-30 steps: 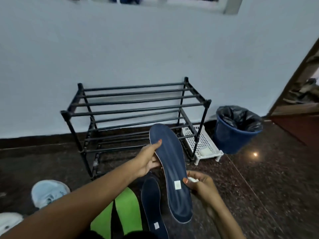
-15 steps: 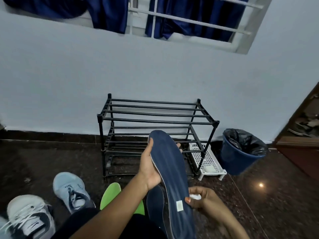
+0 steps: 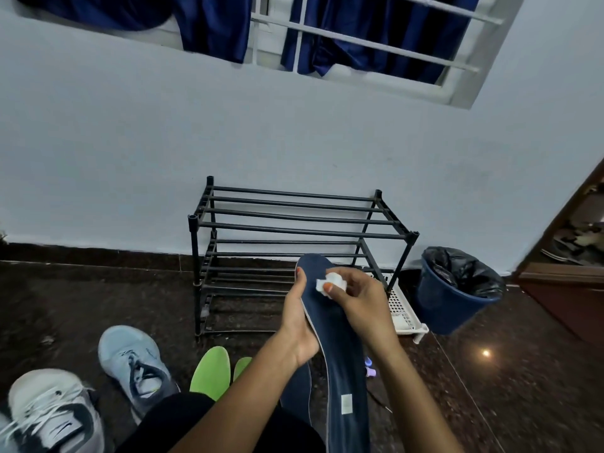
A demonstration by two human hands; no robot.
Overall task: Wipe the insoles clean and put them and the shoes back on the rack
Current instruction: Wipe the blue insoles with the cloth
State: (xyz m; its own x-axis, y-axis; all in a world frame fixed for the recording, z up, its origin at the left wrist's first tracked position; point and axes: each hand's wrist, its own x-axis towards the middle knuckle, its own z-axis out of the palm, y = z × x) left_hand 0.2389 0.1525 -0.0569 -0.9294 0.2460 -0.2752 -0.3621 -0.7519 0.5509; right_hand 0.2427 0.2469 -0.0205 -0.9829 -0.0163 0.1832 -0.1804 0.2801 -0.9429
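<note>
Lower left corner: white-and-grey laced sneaker (image 3: 49, 416) on the dark speckled stone floor (image 3: 98, 299); cut by the frame edge.
Just right of it: pale blue laced sneaker (image 3: 134, 361), toe pointing up the frame; apart from the first shoe.
Lower centre-left: two bright green foam insoles (image 3: 210, 371), flat on the floor side by side; heels hidden behind the person's dark-clad leg.
Centre, against the wall: black metal-tube shoe rack (image 3: 294, 223); tiers of horizontal bars.
Left hand (image 3: 299, 325): centre of frame; thumb laid straight up the left edge of the held insole, fingers wrapped behind it; grips it from the side.
Held item: long dark blue fabric-topped insole (image 3: 340, 354); top face to the camera, toe raised in front of the rack's lower tiers, heel running off the bottom edge; small pale label near the heel.
Beneath it: second dark blue insole (image 3: 295, 393); lower centre, mostly hidden behind the held one and the left forearm.
Wipe: small crumpled white wad (image 3: 331, 282); pressed to the toe area of the held insole.
Right hand (image 3: 362, 305): fingers curled, thumb and fingertips pinching the wad.
Right of the rack's foot: white perforated plastic tray (image 3: 403, 312); on the floor, partly behind the right hand.
Centre right: round dark blue bin with black liner (image 3: 451, 305); just beside the tray.
Top of frame: white barred window with dark blue curtains (image 3: 212, 27).
</note>
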